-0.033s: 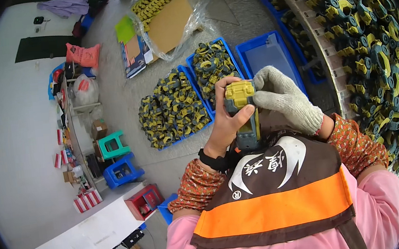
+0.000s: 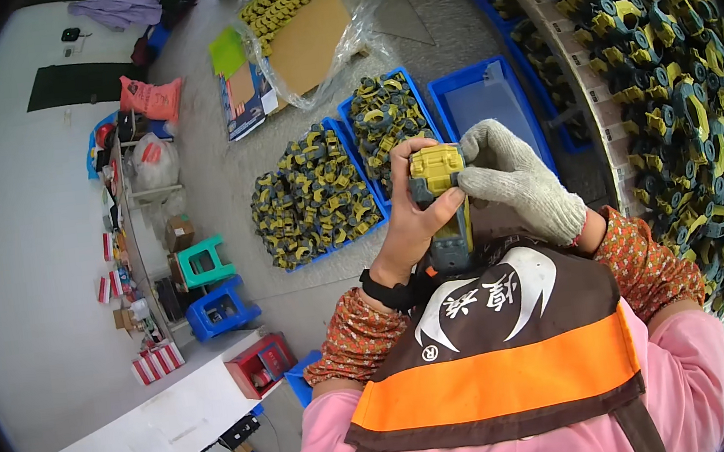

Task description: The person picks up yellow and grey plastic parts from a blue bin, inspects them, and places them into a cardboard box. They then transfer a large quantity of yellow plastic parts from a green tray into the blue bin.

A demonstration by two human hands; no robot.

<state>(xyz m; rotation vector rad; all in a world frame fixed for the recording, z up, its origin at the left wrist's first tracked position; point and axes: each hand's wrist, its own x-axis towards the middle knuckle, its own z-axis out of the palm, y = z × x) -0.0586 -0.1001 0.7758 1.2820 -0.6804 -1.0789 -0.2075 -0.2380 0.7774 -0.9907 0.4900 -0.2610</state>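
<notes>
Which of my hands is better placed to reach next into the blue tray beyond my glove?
Probably your right: the gloved right hand is nearer that blue tray and seems only to touch the yellow-and-gray piece, which your left hand grasps.

Gry/yel housing (image 2: 436, 164) pt. hid. by L fingers (image 2: 402, 164); R heap (image 2: 678, 101) cut @ top edge.

The bare left hand (image 2: 414, 224) is wrapped in a grip, fingers bent round the far side and thumb stretched across to the right; a black band (image 2: 385, 291) circles its wrist. The right hand (image 2: 512, 169) wears a pale knitted glove (image 2: 552, 204), thumb and forefinger curved leftward; whether their tips meet is hidden. Both forearms angle inward in flowered sleeves (image 2: 652, 264), hands close together before the chest
</notes>
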